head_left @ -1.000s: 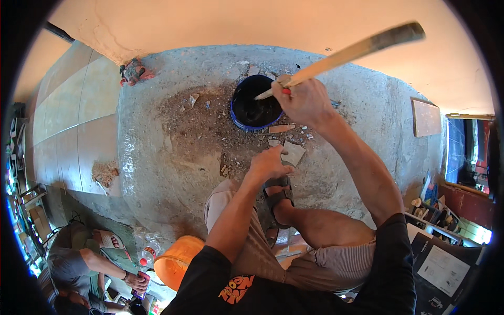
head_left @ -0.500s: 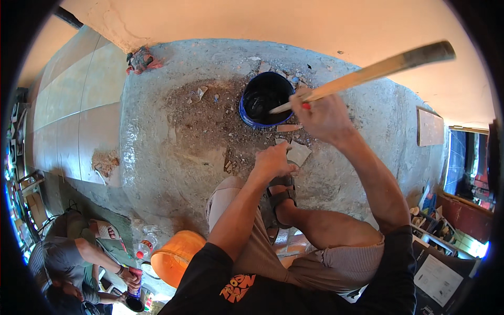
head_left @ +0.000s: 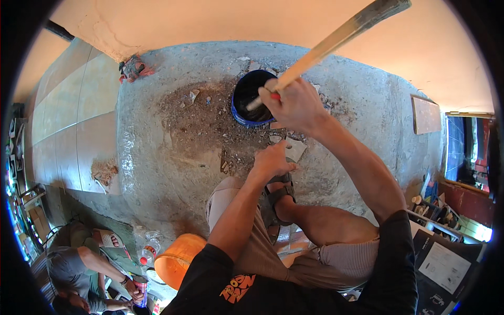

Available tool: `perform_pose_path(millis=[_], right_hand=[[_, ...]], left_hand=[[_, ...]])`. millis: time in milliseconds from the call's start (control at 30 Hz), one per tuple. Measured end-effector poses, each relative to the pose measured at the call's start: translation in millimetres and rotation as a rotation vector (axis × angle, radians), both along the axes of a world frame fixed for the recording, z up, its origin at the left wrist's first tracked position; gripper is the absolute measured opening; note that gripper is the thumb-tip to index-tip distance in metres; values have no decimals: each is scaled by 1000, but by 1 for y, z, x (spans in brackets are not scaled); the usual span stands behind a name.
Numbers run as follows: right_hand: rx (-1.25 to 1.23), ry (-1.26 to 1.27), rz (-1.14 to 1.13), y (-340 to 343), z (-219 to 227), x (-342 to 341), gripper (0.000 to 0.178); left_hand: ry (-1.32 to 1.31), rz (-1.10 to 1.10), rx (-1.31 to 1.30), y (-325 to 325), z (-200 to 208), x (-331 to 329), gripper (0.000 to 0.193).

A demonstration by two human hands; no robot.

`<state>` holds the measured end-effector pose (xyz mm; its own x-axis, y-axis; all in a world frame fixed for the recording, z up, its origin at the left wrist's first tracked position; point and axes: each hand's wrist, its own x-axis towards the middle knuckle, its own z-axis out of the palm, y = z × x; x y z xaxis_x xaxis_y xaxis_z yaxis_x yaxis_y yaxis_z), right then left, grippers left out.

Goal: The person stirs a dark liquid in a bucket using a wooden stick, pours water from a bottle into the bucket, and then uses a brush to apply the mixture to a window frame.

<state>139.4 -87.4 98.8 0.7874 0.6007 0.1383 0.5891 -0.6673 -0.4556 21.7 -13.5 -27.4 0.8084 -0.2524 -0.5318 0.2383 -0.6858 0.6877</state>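
Observation:
My right hand [head_left: 300, 105] is closed around a long flat wooden stick [head_left: 336, 46]. The stick's lower end dips into a blue bucket [head_left: 237, 113] with a dark inside, and its dark upper end points up toward the wall. Something small and red shows at my right fingers; its kind is unclear. My left hand [head_left: 272, 159] holds nothing and hangs above my sandalled foot, fingers apart. Just beyond it, a broken piece of pale tile [head_left: 296, 150] lies on the floor.
Brown rubble [head_left: 194, 118] is scattered around the bucket. An orange tub [head_left: 181, 254] and a plastic bottle [head_left: 150, 252] stand at the lower left, near a crouching person [head_left: 79, 262]. Laid tiles [head_left: 65, 126] cover the left floor; a board [head_left: 426, 114] is at the right wall.
My right hand has moved slightly left, and the stick has swung to a steeper angle. Its lower end has shifted left inside the bucket. My left hand stays almost in place.

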Motion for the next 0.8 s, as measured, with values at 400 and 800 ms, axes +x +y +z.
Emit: perform_pose_path(millis=[400,800], right_hand=[[-35,-50,17,-3,4,3,31],[-138,-48,42,6,4,-1,28]], left_hand=[[26,-1,16,6,5,-4,81],[-9,19,8,12,5,-9,81]])
